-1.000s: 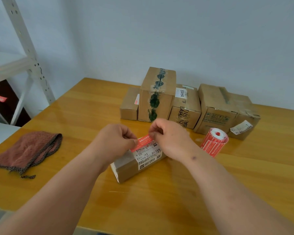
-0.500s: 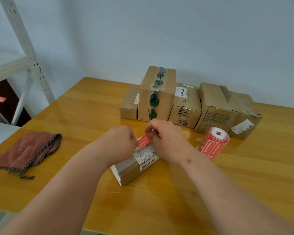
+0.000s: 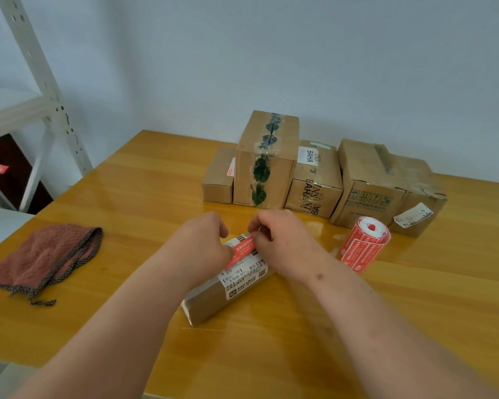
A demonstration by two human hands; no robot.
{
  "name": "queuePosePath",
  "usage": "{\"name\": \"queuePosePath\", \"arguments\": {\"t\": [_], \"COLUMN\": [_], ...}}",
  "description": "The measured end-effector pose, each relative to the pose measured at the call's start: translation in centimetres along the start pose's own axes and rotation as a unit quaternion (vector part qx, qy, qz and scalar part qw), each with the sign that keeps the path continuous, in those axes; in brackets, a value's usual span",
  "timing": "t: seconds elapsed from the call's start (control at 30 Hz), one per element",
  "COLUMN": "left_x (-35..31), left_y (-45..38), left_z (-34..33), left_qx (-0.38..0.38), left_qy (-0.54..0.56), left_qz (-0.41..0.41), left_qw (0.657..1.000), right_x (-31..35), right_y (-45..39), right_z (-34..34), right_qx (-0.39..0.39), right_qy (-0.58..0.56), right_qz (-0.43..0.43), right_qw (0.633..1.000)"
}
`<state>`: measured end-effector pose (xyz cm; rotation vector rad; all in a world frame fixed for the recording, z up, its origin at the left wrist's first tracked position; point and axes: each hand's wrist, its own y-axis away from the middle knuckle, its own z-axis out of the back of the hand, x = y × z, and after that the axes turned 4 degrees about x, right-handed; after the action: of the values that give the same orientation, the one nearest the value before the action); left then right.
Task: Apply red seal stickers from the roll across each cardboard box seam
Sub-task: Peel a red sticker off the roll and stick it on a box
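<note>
Over a small cardboard box [image 3: 213, 295] lying on the tabletop [image 3: 300, 341], a person's left hand [image 3: 202, 243] and right hand [image 3: 280, 237] each pinch one end of a red seal sticker [image 3: 242, 250], stretched across the box's top near its shipping label [image 3: 242, 279]. The sticker roll [image 3: 363, 243] stands just to the right, ahead of five more boxes [image 3: 265, 162] lined along the wall. Pressed down unevenly, the sticker could crease, stick to fingertips, or land off the seam.
</note>
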<state>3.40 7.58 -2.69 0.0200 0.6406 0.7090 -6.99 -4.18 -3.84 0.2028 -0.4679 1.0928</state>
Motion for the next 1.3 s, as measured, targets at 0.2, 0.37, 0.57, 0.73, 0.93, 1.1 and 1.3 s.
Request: {"name": "queuePosePath", "arguments": {"t": [0.2,0.37,0.57,0.73,0.93,1.1,1.3], "left_x": [0.4,0.6,0.8,1.0,1.0,0.8,0.4], "left_y": [-0.1,0.1,0.1,-0.1,-0.3,-0.4,-0.3], "left_z": [0.3,0.7,0.5,0.5,0.4,0.5,0.5], "left_qx": [0.016,0.033,0.019,0.020,0.029,0.033,0.025], "left_qy": [0.037,0.058,0.007,0.003,-0.005,-0.021,-0.058], "left_qz": [0.007,0.007,-0.002,-0.001,0.003,0.005,0.008], "left_qw": [0.999,0.998,1.000,1.000,1.000,0.999,0.998], "right_x": [0.0,0.4,0.2,0.0,0.1,0.0,0.0], "right_y": [0.3,0.5,0.4,0.3,0.2,0.2,0.4], "right_z": [-0.6,-0.6,-1.2,-1.6,-1.7,-1.9,-1.9], "right_qx": [-0.024,-0.019,-0.023,-0.031,-0.027,-0.025,-0.027], "right_qy": [-0.036,-0.037,0.003,0.024,0.061,0.083,0.079], "right_qz": [-0.030,-0.027,0.009,0.036,0.065,0.076,0.076], "right_qw": [0.999,0.999,1.000,0.999,0.996,0.993,0.994]}}
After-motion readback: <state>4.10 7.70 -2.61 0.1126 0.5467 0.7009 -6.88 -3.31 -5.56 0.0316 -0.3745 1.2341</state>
